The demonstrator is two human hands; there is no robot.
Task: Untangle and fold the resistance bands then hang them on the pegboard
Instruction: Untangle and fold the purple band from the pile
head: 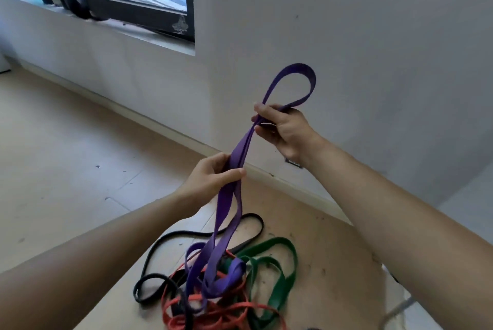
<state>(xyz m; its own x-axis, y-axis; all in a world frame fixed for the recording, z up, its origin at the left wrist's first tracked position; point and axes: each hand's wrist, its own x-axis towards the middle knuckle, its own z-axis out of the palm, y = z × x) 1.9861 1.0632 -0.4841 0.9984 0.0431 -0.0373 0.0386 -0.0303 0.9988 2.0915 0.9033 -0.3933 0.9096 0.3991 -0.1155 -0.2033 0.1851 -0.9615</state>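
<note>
Above the floor [66, 143], right hand [285, 129] and left hand [213, 175] fingers pinch the purple band [226, 201].

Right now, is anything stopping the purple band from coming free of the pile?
Yes. Both the right hand and left hand grip the purple band, but its lower end still runs into the heap, crossing the red band, black band and green band. No pegboard is visible.
</note>
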